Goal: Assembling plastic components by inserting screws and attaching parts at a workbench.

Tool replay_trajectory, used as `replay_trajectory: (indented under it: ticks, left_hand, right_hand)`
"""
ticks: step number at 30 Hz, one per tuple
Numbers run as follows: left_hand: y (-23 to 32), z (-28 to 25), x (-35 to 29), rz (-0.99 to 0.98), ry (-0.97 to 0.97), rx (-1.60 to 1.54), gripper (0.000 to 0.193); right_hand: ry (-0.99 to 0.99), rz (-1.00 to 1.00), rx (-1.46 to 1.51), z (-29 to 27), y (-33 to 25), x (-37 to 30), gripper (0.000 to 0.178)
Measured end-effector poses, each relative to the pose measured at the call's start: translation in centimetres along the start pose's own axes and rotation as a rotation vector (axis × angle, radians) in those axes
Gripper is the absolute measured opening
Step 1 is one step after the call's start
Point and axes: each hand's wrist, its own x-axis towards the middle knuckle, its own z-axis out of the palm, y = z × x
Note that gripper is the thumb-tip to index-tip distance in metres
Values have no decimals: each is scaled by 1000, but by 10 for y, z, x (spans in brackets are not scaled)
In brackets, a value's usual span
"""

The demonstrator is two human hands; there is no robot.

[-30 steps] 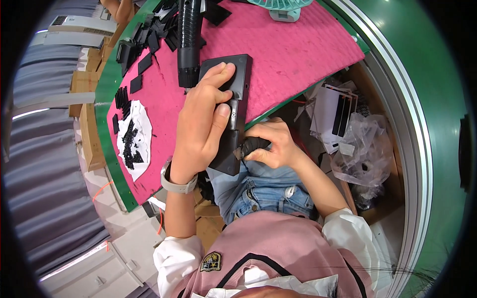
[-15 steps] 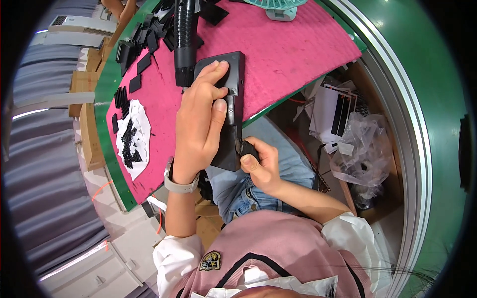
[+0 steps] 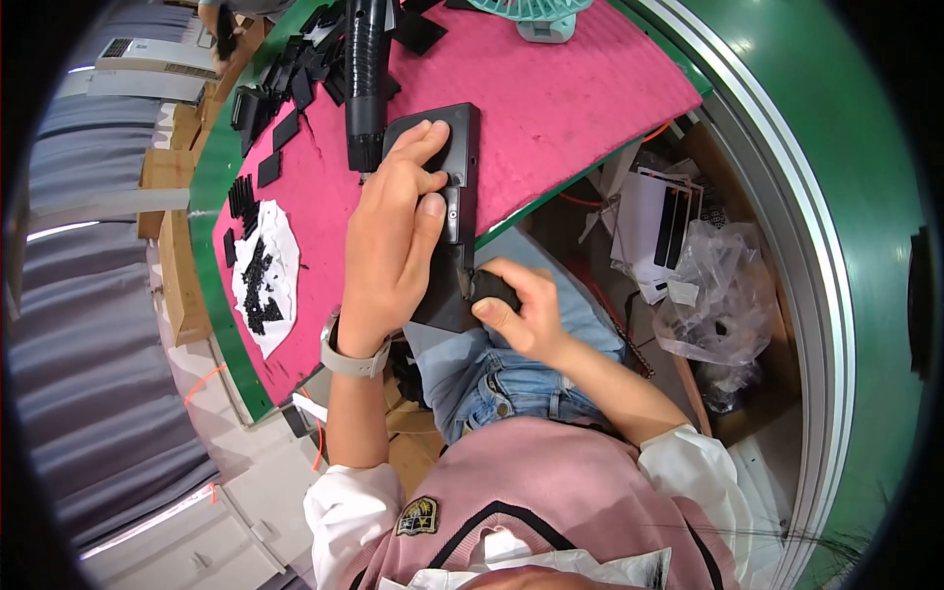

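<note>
A flat, oblong black plastic case [image 3: 462, 133] lies at the near edge of the pink mat, its near end jutting out over my lap. My left hand [image 3: 393, 231] lies on the case and holds it, with fingertips and thumb against its top near a recessed strip. Close to the near end, my right hand [image 3: 531, 310] is closed round a stubby black-handled tool [image 3: 496, 291]. A short metal blade or tip seems to show where the tool meets the case's right edge; its exact shape is unclear. Just beyond my left hand hangs a black power screwdriver [image 3: 367, 88].
Black plastic plates [image 3: 285, 130] are piled at the far left of the pink mat [image 3: 570, 108]. A white sheet [image 3: 280, 285] bears small black parts. A teal fan [image 3: 544, 25] stands at the back. Below the table are a clear plastic bag [image 3: 718, 295] and papers. Another person's arm [image 3: 218, 34] shows far off.
My right hand has shifted slightly left with the tool, whose tip now sits further over the case's edge. My left hand stays on the case. The other person's arm has moved.
</note>
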Motion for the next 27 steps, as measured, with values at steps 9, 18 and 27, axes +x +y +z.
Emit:
replay_trajectory:
  ticks: [9,18,27]
  left_hand:
    - [-2,-2,-2,6,-37,31,23]
    - [1,0,-1,-36,2,-21,16]
    - [1,2,0,-32,36,-23,13]
  right_hand:
    - [-74,-367,-198,-14,25,26,35]
    - [229,274,563,44,0,-18,32]
    - [331,490,799,53,-38,-21,29]
